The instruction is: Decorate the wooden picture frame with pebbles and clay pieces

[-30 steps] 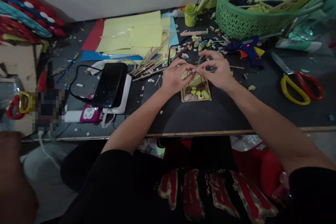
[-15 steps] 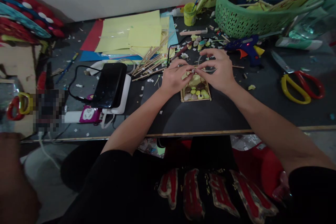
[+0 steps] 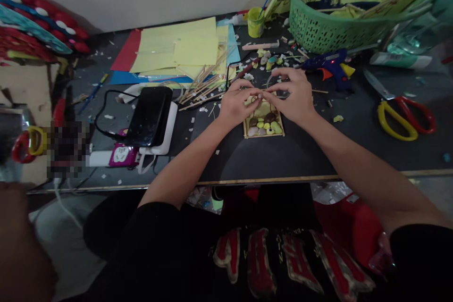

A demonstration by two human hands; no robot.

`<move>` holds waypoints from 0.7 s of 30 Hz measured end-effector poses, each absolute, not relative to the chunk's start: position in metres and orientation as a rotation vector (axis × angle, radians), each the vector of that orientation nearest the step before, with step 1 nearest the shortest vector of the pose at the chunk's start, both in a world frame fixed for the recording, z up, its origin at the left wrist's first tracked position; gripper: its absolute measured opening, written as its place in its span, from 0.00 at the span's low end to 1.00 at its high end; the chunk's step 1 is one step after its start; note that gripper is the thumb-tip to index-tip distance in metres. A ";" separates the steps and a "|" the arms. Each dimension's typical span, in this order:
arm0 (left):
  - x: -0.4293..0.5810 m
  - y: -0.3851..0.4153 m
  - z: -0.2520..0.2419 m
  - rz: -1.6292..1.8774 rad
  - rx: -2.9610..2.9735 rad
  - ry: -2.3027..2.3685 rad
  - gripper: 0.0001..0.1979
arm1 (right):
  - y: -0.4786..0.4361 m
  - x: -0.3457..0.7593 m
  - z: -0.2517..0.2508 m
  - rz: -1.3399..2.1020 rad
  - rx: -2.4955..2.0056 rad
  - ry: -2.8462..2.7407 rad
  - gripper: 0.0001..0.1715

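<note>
A small stick-edged panel (image 3: pixel 264 130) lies flat on the dark table, with yellow, brown and pale pebbles (image 3: pixel 264 122) along its near part. Over its far end my left hand (image 3: pixel 238 104) and my right hand (image 3: pixel 296 96) meet at their fingertips. Each hand is closed in a pinch, thumb against forefinger. What lies between the fingertips is too small to name. Reddish-brown lines show on the panel just below them. The far edge of the panel is partly hidden by my fingers.
To the right are a blue glue gun (image 3: pixel 332 68) and scissors (image 3: pixel 399 112). A green basket (image 3: pixel 325 28) stands behind. Thin sticks (image 3: pixel 202 86), paper sheets (image 3: pixel 170 47) and a black phone (image 3: pixel 150 115) with cables lie left. Another person's arm (image 3: pixel 23 240) is at the far left.
Both hands keep their pinch over the panel with barely any motion. The whole view has shifted very slightly.
</note>
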State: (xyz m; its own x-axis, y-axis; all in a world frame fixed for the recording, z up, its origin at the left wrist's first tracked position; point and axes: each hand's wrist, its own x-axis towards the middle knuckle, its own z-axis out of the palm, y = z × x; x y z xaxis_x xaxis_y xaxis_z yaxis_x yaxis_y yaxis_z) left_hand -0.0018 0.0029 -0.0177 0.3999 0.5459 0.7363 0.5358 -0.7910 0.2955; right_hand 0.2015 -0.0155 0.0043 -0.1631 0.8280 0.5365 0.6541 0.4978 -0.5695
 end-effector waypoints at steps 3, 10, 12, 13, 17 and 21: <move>-0.001 0.002 -0.017 1.395 2.658 0.968 0.11 | -0.012 0.201 0.001 0.300 -1.196 -1.892 0.25; -0.002 0.001 -0.016 1.344 2.668 0.893 0.11 | -0.012 0.202 0.000 0.430 -1.169 -1.891 0.26; -0.004 0.003 -0.018 1.356 2.681 0.859 0.10 | -0.014 0.201 0.002 0.437 -1.170 -1.887 0.26; -0.004 0.004 -0.019 1.367 2.686 0.848 0.10 | -0.014 0.201 0.003 0.443 -1.167 -1.888 0.26; -0.005 0.006 -0.022 1.378 2.681 0.893 0.12 | -0.013 0.203 0.004 0.486 -1.142 -1.878 0.24; -0.004 0.003 -0.017 1.366 2.576 1.001 0.14 | -0.011 0.204 0.001 0.553 -1.108 -1.835 0.21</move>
State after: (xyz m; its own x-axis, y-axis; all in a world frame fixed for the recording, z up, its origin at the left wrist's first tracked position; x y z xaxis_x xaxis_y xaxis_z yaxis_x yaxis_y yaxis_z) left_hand -0.0042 0.0026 -0.0173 0.3968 0.5681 0.7210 0.5162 -0.7876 0.3364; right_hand 0.2039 -0.0107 0.0009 -0.1989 0.8636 0.4633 0.4641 0.4994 -0.7316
